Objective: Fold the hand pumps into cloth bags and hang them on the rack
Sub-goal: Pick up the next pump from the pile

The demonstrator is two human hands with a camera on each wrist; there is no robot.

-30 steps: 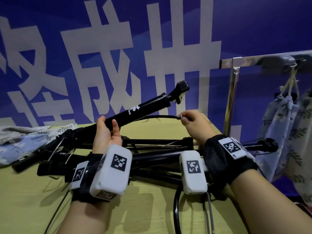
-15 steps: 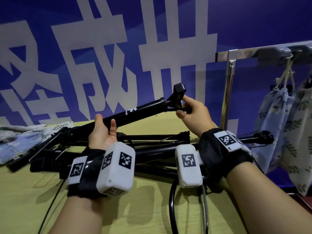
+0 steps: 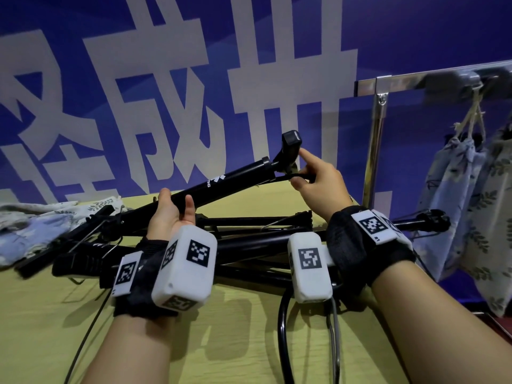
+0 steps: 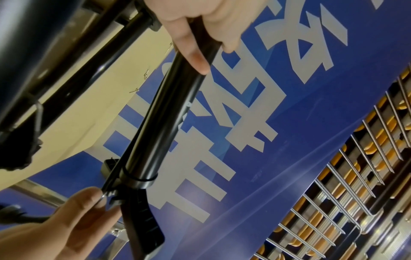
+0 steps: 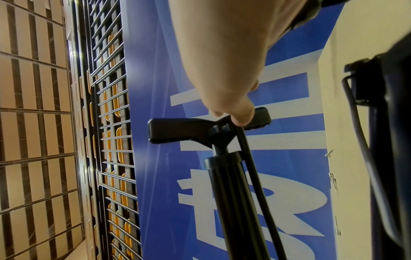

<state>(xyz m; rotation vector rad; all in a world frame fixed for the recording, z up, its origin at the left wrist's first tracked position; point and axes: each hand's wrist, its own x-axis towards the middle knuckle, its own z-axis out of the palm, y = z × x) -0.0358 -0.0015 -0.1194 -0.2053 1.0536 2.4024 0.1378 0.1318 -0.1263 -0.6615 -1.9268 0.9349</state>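
Note:
A black hand pump (image 3: 221, 184) slants up to the right above the yellow table (image 3: 194, 342). My left hand (image 3: 171, 214) grips its barrel (image 4: 160, 133) near the middle. My right hand (image 3: 313, 178) pinches the thin black hose (image 3: 293, 176) against the barrel's top, just under the T-handle (image 3: 291, 142), with the forefinger touching the handle (image 5: 209, 130). The hose (image 5: 255, 176) runs along the barrel. Several more black pumps (image 3: 249, 239) lie piled on the table under my hands.
Folded patterned cloth bags (image 3: 41, 220) lie at the table's back left. A chrome rack (image 3: 376, 145) stands at the right with filled cloth bags (image 3: 457, 203) hanging from its bar. A blue banner with white characters backs the table. Black cables trail over the front edge.
The pump's handle end has risen. My right hand brought the hose end up from beside the barrel to the top, under the T-handle. The left hand kept its grip.

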